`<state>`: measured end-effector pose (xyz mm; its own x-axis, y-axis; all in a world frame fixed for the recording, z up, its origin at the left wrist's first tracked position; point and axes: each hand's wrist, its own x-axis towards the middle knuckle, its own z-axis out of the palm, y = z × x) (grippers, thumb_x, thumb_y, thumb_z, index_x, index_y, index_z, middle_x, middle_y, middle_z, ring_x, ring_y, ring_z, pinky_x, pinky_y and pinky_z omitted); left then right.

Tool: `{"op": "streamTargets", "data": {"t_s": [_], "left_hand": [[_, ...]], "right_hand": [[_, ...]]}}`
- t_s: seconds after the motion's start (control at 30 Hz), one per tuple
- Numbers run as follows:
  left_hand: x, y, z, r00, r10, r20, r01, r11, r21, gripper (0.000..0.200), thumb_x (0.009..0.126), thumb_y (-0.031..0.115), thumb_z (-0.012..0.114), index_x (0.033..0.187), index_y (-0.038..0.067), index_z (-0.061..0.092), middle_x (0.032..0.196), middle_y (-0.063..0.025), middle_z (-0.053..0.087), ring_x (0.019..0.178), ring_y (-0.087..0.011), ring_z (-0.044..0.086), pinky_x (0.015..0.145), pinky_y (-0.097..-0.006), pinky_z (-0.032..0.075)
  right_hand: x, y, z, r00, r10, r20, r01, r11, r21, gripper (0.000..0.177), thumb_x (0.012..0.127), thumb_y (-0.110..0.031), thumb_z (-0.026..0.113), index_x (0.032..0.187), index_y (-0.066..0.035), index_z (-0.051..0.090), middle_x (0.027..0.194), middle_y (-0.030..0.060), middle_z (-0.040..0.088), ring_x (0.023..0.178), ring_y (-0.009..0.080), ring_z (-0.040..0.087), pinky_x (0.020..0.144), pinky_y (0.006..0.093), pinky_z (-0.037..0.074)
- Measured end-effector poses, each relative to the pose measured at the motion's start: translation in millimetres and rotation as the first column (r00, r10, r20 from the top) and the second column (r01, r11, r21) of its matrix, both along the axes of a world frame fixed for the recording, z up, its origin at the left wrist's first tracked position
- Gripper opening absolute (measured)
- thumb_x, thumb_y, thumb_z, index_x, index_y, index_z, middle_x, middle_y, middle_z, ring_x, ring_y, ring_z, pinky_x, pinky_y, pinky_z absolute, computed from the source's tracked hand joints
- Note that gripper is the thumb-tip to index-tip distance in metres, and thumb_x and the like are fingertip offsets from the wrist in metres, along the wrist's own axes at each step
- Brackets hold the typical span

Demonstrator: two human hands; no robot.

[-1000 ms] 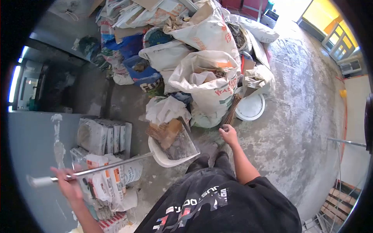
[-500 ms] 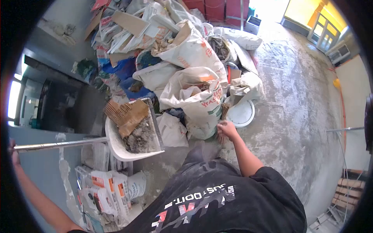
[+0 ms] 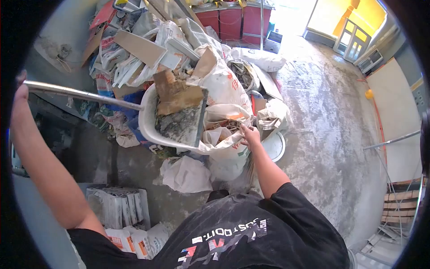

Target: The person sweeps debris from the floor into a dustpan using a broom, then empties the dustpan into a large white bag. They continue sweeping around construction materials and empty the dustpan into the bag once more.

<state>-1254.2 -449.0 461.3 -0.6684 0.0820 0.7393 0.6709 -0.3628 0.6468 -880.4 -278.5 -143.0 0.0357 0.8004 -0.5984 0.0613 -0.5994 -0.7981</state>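
Observation:
My left hand (image 3: pixel 20 92) grips the far end of a long metal handle (image 3: pixel 80 95) at the left edge. The handle carries a white dustpan (image 3: pixel 150 123), raised and tilted over an open white sack (image 3: pixel 226 134). The pan holds grey rubble and pieces of brown cardboard (image 3: pixel 179 98). My right hand (image 3: pixel 250 134) is at the sack's rim and is closed around the top of a brush (image 3: pixel 249 167) of brown bristles that hangs down beside the sack.
A heap of filled white sacks (image 3: pixel 224 76), cardboard and blue bags (image 3: pixel 134 101) lies behind the open sack. A white bucket lid (image 3: pixel 274 147) sits on the concrete floor (image 3: pixel 331 134). Stacked cement bags (image 3: pixel 118 206) lie at lower left. Red cabinets (image 3: pixel 233 20) stand at the back.
My left hand has lifted the handle, swinging the loaded dustpan up from the floor to over the open sack. My right hand moved up with the brush to the sack's rim.

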Motion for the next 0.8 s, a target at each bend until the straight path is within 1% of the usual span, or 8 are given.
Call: {"op": "streamTargets", "data": {"t_s": [0.1,0.2,0.27,0.33,0.47,0.57,0.7,0.8], "left_hand": [[-50,18,-32,0.972,0.153,-0.18,-0.173,0.979,-0.106,0.034,0.094,0.032,0.042,0.07,0.009,0.038,0.061,0.0009,0.029,0.05,-0.0118,0.028,0.052,-0.0266,0.032],[-98,12,-81,0.495,0.449,-0.744,-0.671,0.741,0.001,0.027,0.096,0.015,0.049,0.071,0.007,0.04,0.064,0.0003,0.028,0.054,-0.0129,0.027,0.059,-0.0277,0.034],[13,14,-99,0.997,0.071,0.016,-0.07,0.997,-0.042,0.037,0.099,0.025,0.043,0.067,0.007,0.037,0.063,-0.0005,0.028,0.054,-0.0138,0.024,0.059,-0.0279,0.036],[107,19,-115,0.969,0.035,0.243,-0.09,0.972,0.218,0.051,0.101,0.045,0.036,0.064,0.011,0.031,0.061,-0.0001,0.027,0.054,-0.0135,0.02,0.058,-0.0271,0.034],[126,-7,-162,0.986,-0.074,0.151,0.044,0.98,0.194,0.063,0.09,0.071,0.031,0.062,0.016,0.023,0.058,0.0027,0.022,0.053,-0.0107,0.015,0.049,-0.0248,0.02],[114,-21,-180,0.975,-0.182,0.124,0.155,0.968,0.2,0.064,0.084,0.073,0.042,0.061,0.017,0.023,0.058,0.0043,0.019,0.053,-0.0096,0.014,0.047,-0.0255,0.016],[106,-44,-176,0.947,-0.287,0.145,0.235,0.925,0.299,0.062,0.084,0.069,0.049,0.06,0.015,0.031,0.059,0.0052,0.021,0.051,-0.0074,0.019,0.047,-0.0233,0.018],[111,-53,-167,0.921,-0.358,0.152,0.3,0.903,0.309,0.06,0.085,0.066,0.05,0.061,0.015,0.031,0.06,0.0047,0.022,0.053,-0.0075,0.019,0.048,-0.0235,0.018]], "right_hand": [[-2,3,-16,0.996,-0.062,-0.059,0.058,0.996,-0.062,0.061,0.082,-0.037,0.072,0.128,-0.006,0.047,0.108,0.0119,0.059,0.088,0.0236,0.061,0.064,0.0408,0.056],[-9,1,-15,0.984,-0.116,-0.136,0.109,0.992,-0.059,0.051,0.085,-0.031,0.069,0.125,-0.006,0.05,0.104,0.0097,0.061,0.084,0.023,0.063,0.063,0.04,0.056],[-8,0,-9,0.977,-0.134,-0.166,0.134,0.991,-0.013,0.036,0.089,-0.024,0.064,0.118,-0.006,0.056,0.1,0.0073,0.064,0.079,0.0216,0.065,0.063,0.0388,0.057],[-6,2,-10,0.98,-0.154,-0.124,0.154,0.988,-0.009,0.031,0.089,-0.024,0.063,0.114,-0.006,0.059,0.098,0.0069,0.064,0.08,0.0201,0.065,0.063,0.0382,0.057],[-3,14,-23,0.963,-0.191,-0.188,0.194,0.981,-0.005,0.032,0.086,-0.024,0.064,0.111,-0.005,0.06,0.097,0.0085,0.065,0.079,0.0215,0.065,0.062,0.0401,0.056],[-6,33,-12,0.983,-0.021,0.182,0.005,0.996,0.087,0.038,0.078,-0.031,0.068,0.101,0.0,0.065,0.093,0.0138,0.067,0.079,0.0249,0.067,0.058,0.04,0.056],[-6,47,43,0.835,0.046,0.548,-0.07,0.997,0.023,0.06,0.077,-0.047,0.064,0.114,0.0,0.064,0.119,0.0218,0.062,0.113,0.0335,0.06,0.097,0.0396,0.047],[1,57,76,0.836,0.091,0.542,-0.136,0.99,0.044,0.062,0.077,-0.048,0.066,0.118,-0.003,0.063,0.121,0.0198,0.062,0.113,0.0315,0.06,0.097,0.0405,0.047]]}}
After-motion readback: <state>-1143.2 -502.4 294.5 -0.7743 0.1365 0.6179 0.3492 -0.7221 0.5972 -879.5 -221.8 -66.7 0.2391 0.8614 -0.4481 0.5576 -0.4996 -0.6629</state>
